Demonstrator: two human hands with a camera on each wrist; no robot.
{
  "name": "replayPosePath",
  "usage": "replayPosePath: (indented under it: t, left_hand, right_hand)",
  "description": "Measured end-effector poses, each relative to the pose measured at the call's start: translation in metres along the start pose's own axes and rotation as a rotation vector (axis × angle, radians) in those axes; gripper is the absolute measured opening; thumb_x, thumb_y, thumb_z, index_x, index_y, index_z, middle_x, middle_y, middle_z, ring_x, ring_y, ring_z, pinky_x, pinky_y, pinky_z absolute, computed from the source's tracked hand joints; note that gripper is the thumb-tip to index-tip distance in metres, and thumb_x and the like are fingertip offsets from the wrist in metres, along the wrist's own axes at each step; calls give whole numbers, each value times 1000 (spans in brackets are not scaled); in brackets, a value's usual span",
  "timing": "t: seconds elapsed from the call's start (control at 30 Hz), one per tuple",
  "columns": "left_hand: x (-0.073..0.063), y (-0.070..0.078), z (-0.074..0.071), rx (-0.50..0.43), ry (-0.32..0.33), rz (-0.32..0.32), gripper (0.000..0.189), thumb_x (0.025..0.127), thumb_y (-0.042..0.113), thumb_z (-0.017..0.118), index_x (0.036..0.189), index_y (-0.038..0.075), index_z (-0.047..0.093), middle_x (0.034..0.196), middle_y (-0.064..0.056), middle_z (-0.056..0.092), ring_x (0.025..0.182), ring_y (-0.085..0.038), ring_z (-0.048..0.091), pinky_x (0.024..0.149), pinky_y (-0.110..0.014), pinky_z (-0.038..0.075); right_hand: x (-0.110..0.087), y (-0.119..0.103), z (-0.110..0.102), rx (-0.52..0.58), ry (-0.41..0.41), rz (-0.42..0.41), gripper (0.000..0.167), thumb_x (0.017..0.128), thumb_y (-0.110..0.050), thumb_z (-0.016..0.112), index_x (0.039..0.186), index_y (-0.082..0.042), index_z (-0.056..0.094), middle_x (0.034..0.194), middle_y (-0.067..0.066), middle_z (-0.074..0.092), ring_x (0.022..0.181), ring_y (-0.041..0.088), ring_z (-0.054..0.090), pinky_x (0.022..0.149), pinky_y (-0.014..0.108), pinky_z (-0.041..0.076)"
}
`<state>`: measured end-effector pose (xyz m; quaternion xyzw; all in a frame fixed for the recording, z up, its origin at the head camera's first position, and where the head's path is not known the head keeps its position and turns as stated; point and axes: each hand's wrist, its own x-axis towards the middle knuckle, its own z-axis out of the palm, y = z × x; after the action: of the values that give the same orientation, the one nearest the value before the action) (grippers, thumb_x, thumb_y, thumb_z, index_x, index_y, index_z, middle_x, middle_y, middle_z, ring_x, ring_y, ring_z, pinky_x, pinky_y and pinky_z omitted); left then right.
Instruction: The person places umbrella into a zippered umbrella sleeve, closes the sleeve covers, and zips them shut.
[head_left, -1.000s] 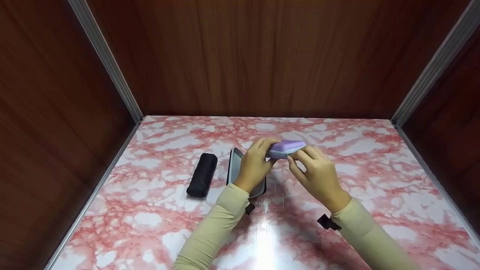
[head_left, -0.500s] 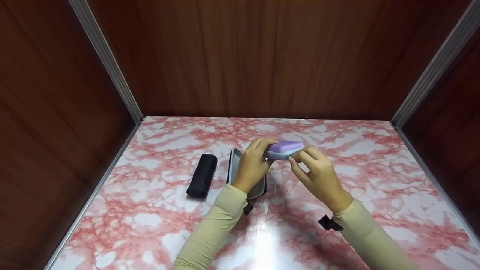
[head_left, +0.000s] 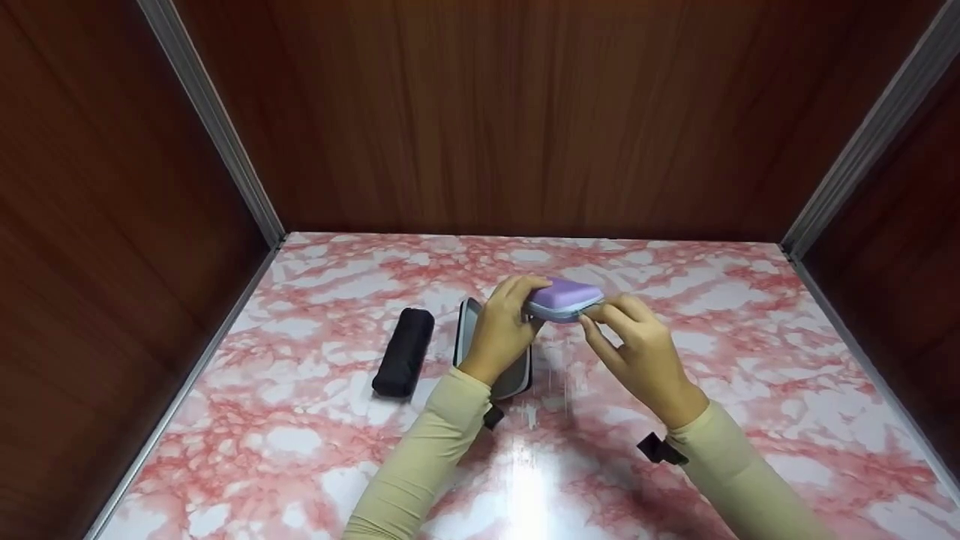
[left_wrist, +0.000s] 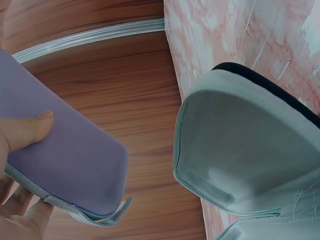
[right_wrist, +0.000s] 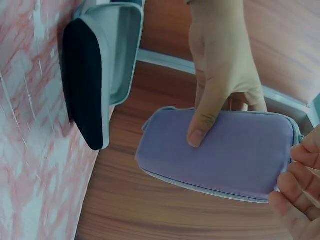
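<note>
A purple zippered hard case (head_left: 568,294) with a pale blue-grey zip band is held up above the table. My left hand (head_left: 502,326) grips its left end, the thumb pressed on one purple face in the left wrist view. At the opposite end, the fingertips of my right hand (head_left: 637,349) pinch at the zip band near a corner. In the right wrist view a small zip pull (right_wrist: 300,139) shows beside those fingers. Behind my left forearm an open black case with grey lining (left_wrist: 235,145) stands on the table, partly hidden in the head view.
A black oblong pouch (head_left: 405,352) lies left of the open case. The red-and-white marbled table (head_left: 300,442) is bounded by brown wood-grain panels (head_left: 480,120) at the back and sides, with metal strips (head_left: 217,120) at the corners.
The purple case has shifted slightly left and tilted, so more of its purple top shows. My left hand moved a little left with it. My right hand stays at the zip end.
</note>
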<state>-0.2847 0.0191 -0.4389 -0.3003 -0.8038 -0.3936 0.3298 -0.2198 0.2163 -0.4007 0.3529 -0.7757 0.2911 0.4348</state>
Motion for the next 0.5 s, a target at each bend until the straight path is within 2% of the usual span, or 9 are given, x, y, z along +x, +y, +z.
replayPosePath:
  t: [0.37, 0.5]
  left_hand:
    - [0, -5, -1, -75, 24, 8, 45, 75, -8, 80, 113, 12, 67, 115, -2, 67, 113, -17, 61, 102, -27, 44]
    - [1, -4, -2, -82, 36, 13, 46, 74, -8, 80, 113, 13, 67, 116, -2, 67, 113, -17, 61, 102, -28, 45]
  right_hand:
    - [-2, 2, 1, 51, 20, 26, 21, 100, -20, 62, 91, -4, 72, 89, 2, 65, 82, 15, 65, 81, 18, 51]
    - [-3, 4, 1, 58, 22, 45, 15, 97, -16, 64, 90, -4, 71, 88, 3, 64, 83, 15, 66, 81, 18, 52]
